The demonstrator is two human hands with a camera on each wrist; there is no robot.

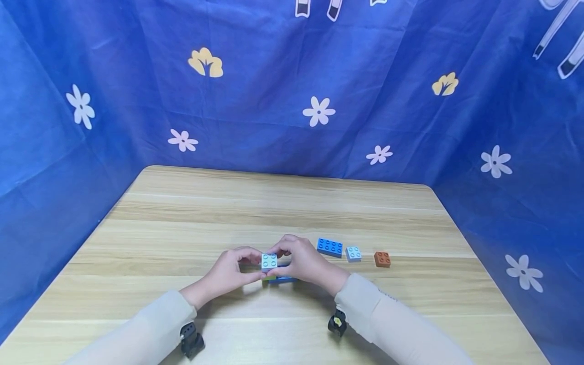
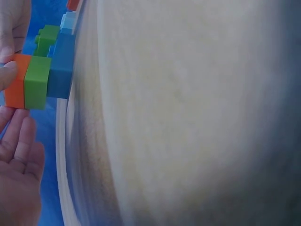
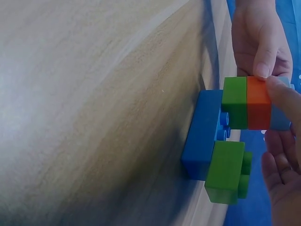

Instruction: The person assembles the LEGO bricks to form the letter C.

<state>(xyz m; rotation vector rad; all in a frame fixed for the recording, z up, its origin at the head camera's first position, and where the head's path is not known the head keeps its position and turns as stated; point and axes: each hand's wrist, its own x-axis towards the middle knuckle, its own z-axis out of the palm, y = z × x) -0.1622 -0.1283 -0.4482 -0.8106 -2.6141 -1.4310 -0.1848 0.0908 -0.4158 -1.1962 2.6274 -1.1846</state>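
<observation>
A small brick stack stands on the wooden table (image 1: pixel 182 228). From the top it is a light blue brick (image 1: pixel 269 261), an orange brick (image 3: pixel 258 102) and a green brick (image 3: pixel 233 102) on a long blue base brick (image 3: pixel 202 134). A second green brick (image 3: pixel 225 172) sits on the base beside them. My left hand (image 1: pixel 259 264) pinches the top of the stack from the left. From the right, my right hand (image 1: pixel 278 263) pinches the same upper bricks, thumb on the orange and light blue ones.
To the right of the hands lie a loose blue 2x4 brick (image 1: pixel 329 247), a light blue 2x2 brick (image 1: pixel 353 253) and a brown-orange 2x2 brick (image 1: pixel 382 259). A blue flowered cloth (image 1: pixel 319 111) hangs behind and beside the table.
</observation>
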